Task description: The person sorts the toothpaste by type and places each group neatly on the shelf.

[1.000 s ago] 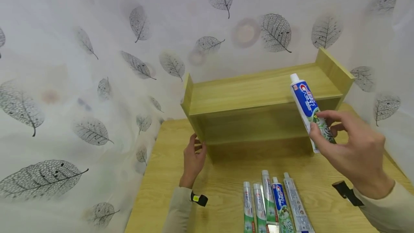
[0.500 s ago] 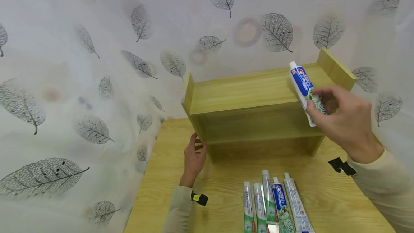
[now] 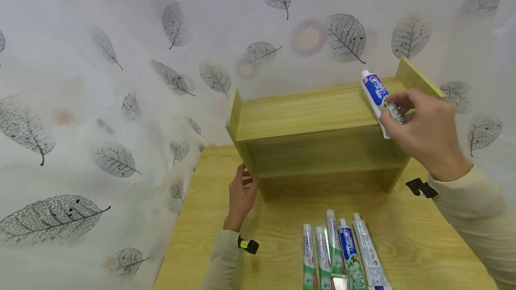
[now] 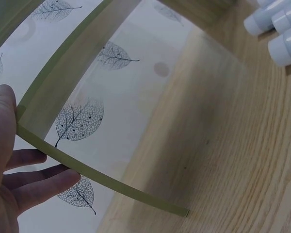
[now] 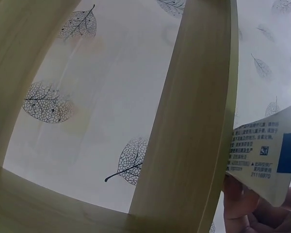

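Observation:
In the head view my right hand (image 3: 429, 131) pinches a blue, white and green toothpaste tube (image 3: 376, 93) between thumb and fingers. The tube tilts, white cap up and to the left, over the right part of the two-tier wooden shelf (image 3: 298, 113). Its printed flat end (image 5: 262, 155) shows beside the top board in the right wrist view; contact with the board cannot be told. My left hand (image 3: 242, 196) grips the shelf's left side panel (image 4: 102, 177), with the thumb at its front edge and fingers on the outer side.
Several toothpaste tubes (image 3: 308, 254) lie side by side on the wooden table (image 3: 274, 245) in front of the shelf, caps toward it. One of them is a blue and green tube (image 3: 350, 249). Leaf-patterned covering (image 3: 101, 124) hangs behind and left of the table.
My right hand has carried the toothpaste tube up and slightly left, from in front of the shelf to over its top board. The left hand stays at the side panel.

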`<action>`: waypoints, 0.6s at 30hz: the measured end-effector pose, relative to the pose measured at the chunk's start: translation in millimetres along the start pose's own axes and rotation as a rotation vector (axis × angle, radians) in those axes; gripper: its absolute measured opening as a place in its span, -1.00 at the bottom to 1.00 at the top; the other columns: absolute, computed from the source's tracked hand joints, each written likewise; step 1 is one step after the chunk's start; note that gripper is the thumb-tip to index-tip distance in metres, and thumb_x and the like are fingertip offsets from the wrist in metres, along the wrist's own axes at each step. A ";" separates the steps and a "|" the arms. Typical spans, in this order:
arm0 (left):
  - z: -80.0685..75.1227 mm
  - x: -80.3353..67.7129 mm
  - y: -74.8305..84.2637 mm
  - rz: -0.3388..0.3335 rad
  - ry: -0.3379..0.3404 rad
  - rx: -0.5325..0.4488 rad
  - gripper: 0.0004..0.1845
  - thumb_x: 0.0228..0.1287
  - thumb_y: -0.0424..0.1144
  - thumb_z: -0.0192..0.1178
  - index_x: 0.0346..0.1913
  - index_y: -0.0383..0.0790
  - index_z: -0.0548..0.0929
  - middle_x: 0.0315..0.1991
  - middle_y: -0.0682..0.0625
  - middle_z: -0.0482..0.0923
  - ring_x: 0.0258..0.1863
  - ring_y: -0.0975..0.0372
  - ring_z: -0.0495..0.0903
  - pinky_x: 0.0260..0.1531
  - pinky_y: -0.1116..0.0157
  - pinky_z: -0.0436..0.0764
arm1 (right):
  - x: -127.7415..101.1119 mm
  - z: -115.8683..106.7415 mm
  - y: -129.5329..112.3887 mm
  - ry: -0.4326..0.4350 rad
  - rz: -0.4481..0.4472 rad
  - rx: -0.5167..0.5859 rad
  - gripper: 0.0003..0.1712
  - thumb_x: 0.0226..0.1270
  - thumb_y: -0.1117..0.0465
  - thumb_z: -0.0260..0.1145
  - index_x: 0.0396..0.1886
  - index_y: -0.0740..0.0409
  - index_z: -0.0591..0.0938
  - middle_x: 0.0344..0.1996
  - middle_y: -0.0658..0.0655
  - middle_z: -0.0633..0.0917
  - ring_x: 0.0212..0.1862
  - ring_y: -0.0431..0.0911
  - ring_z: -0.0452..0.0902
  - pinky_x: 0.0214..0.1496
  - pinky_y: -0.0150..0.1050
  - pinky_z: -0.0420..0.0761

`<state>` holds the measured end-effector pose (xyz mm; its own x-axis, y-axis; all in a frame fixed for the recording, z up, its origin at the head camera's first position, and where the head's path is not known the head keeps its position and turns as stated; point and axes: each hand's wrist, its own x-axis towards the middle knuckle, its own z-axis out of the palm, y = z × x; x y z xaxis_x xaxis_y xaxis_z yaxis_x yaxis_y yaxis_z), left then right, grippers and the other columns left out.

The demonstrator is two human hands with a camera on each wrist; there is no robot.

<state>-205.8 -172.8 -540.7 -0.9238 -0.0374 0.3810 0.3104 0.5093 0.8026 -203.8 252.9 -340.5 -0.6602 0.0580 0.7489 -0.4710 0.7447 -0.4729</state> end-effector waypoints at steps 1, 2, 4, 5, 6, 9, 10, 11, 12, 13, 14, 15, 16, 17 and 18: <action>0.0 -0.1 0.1 0.000 0.001 0.000 -0.51 0.59 -0.28 0.19 0.50 -0.13 0.51 -0.04 -0.29 0.75 -0.10 -0.15 0.89 -0.27 0.16 0.92 | 2.1 0.9 0.2 -0.006 -0.001 -0.010 -0.72 0.26 0.27 0.42 -0.12 0.39 0.80 -0.32 0.40 0.84 -0.43 -0.80 0.29 -0.34 -0.82 0.29; 0.1 -0.2 0.2 0.000 0.002 0.000 -0.51 0.59 -0.28 0.19 0.50 -0.12 0.51 -0.05 -0.28 0.75 -0.10 -0.15 0.89 -0.27 0.16 0.92 | 4.4 1.5 0.4 -0.015 0.001 -0.023 -0.72 0.27 0.26 0.41 -0.13 0.38 0.80 -0.32 0.40 0.84 -0.44 -0.79 0.27 -0.35 -0.80 0.28; 0.2 -0.2 0.3 0.003 0.003 0.005 -0.51 0.60 -0.27 0.19 0.50 -0.13 0.51 -0.04 -0.27 0.75 -0.10 -0.15 0.89 -0.27 0.16 0.92 | 9.6 2.9 1.0 -0.036 0.012 -0.044 -0.72 0.28 0.24 0.40 -0.14 0.38 0.81 -0.32 0.40 0.84 -0.43 -0.79 0.25 -0.34 -0.78 0.26; 0.2 -0.2 0.4 0.004 0.003 0.006 -0.52 0.60 -0.27 0.19 0.50 -0.13 0.51 -0.04 -0.27 0.75 -0.10 -0.15 0.89 -0.27 0.16 0.92 | 12.3 3.5 1.4 -0.048 0.022 -0.053 -0.71 0.29 0.23 0.39 -0.14 0.37 0.81 -0.31 0.41 0.85 -0.43 -0.78 0.24 -0.35 -0.77 0.25; 0.2 -0.1 0.5 0.005 0.003 0.009 -0.52 0.60 -0.27 0.19 0.50 -0.13 0.51 -0.04 -0.26 0.76 -0.09 -0.15 0.89 -0.27 0.16 0.92 | 15.0 3.9 1.9 -0.063 0.033 -0.063 -0.71 0.30 0.22 0.39 -0.13 0.37 0.81 -0.30 0.42 0.85 -0.43 -0.77 0.23 -0.35 -0.75 0.24; 0.0 0.2 0.6 0.005 0.003 0.015 -0.51 0.60 -0.28 0.19 0.50 -0.14 0.51 -0.04 -0.26 0.76 -0.10 -0.15 0.89 -0.27 0.16 0.92 | 22.0 5.1 3.0 -0.101 0.058 -0.089 -0.70 0.33 0.21 0.38 -0.12 0.37 0.81 -0.27 0.42 0.85 -0.41 -0.62 0.35 -0.36 -0.70 0.24; 0.0 0.2 0.6 0.006 0.003 0.013 -0.51 0.60 -0.28 0.19 0.50 -0.15 0.51 -0.04 -0.26 0.76 -0.10 -0.16 0.89 -0.27 0.16 0.92 | 23.7 5.5 3.2 -0.114 0.066 -0.096 -0.70 0.33 0.21 0.37 -0.11 0.37 0.81 -0.26 0.42 0.85 -0.41 -0.52 0.43 -0.36 -0.65 0.24; -0.1 0.3 0.5 0.005 0.003 0.013 -0.51 0.60 -0.28 0.20 0.50 -0.15 0.51 -0.04 -0.27 0.76 -0.10 -0.17 0.89 -0.27 0.16 0.92 | 25.1 5.9 3.5 -0.122 0.072 -0.102 -0.69 0.34 0.21 0.37 -0.11 0.38 0.80 -0.26 0.43 0.85 -0.41 -0.40 0.49 -0.37 -0.64 0.23; -0.1 0.5 0.3 0.004 0.003 0.013 -0.51 0.60 -0.28 0.20 0.50 -0.14 0.51 -0.04 -0.27 0.76 -0.09 -0.17 0.88 -0.26 0.15 0.92 | 26.4 6.3 3.8 -0.128 0.075 -0.111 -0.70 0.34 0.21 0.37 -0.12 0.38 0.80 -0.28 0.42 0.85 -0.42 -0.27 0.53 -0.38 -0.61 0.23; -0.2 0.6 0.1 0.003 0.004 0.011 -0.51 0.60 -0.28 0.20 0.51 -0.14 0.51 -0.04 -0.27 0.76 -0.09 -0.18 0.88 -0.26 0.15 0.92 | 27.6 6.7 3.7 -0.134 0.078 -0.118 -0.70 0.35 0.22 0.36 -0.12 0.39 0.80 -0.29 0.42 0.84 -0.42 -0.15 0.56 -0.38 -0.58 0.23; -0.3 0.6 -0.1 0.003 0.004 0.007 -0.51 0.60 -0.28 0.20 0.51 -0.14 0.51 -0.04 -0.27 0.76 -0.09 -0.19 0.88 -0.25 0.14 0.92 | 28.5 7.1 3.8 -0.141 0.082 -0.122 -0.70 0.35 0.22 0.36 -0.12 0.39 0.80 -0.29 0.43 0.83 -0.41 -0.04 0.59 -0.39 -0.57 0.23; -0.3 0.6 -0.5 0.003 0.005 0.006 -0.51 0.60 -0.27 0.20 0.51 -0.14 0.51 -0.04 -0.27 0.76 -0.09 -0.20 0.88 -0.25 0.13 0.92 | 29.3 7.3 4.0 -0.149 0.085 -0.125 -0.70 0.36 0.22 0.35 -0.12 0.40 0.80 -0.29 0.44 0.83 -0.40 0.05 0.60 -0.40 -0.56 0.23; -0.3 0.3 -0.6 0.003 0.004 0.002 -0.51 0.60 -0.27 0.20 0.51 -0.14 0.51 -0.03 -0.27 0.76 -0.08 -0.20 0.87 -0.25 0.13 0.92 | 30.1 7.5 4.5 -0.155 0.091 -0.127 -0.70 0.36 0.22 0.35 -0.12 0.40 0.79 -0.30 0.44 0.82 -0.40 0.08 0.60 -0.41 -0.55 0.22; -0.4 0.0 -0.7 0.004 0.004 -0.001 -0.50 0.60 -0.27 0.20 0.51 -0.14 0.51 -0.03 -0.28 0.76 -0.09 -0.21 0.88 -0.25 0.13 0.92 | 30.7 7.6 5.2 -0.162 0.094 -0.128 -0.70 0.36 0.22 0.35 -0.12 0.40 0.79 -0.30 0.45 0.81 -0.39 0.11 0.60 -0.44 -0.57 0.21; -0.5 -0.4 -0.9 0.002 0.003 -0.002 -0.50 0.60 -0.27 0.20 0.51 -0.14 0.51 -0.03 -0.28 0.76 -0.09 -0.20 0.88 -0.25 0.13 0.92 | 31.0 7.5 5.8 -0.172 0.097 -0.129 -0.69 0.37 0.21 0.35 -0.11 0.40 0.79 -0.30 0.46 0.81 -0.38 0.13 0.61 -0.45 -0.57 0.21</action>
<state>-205.5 -173.7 -541.3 -0.9222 -0.0392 0.3846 0.3131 0.5078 0.8025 -231.4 254.0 -323.6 -0.7938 0.0281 0.6075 -0.3287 0.8206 -0.4675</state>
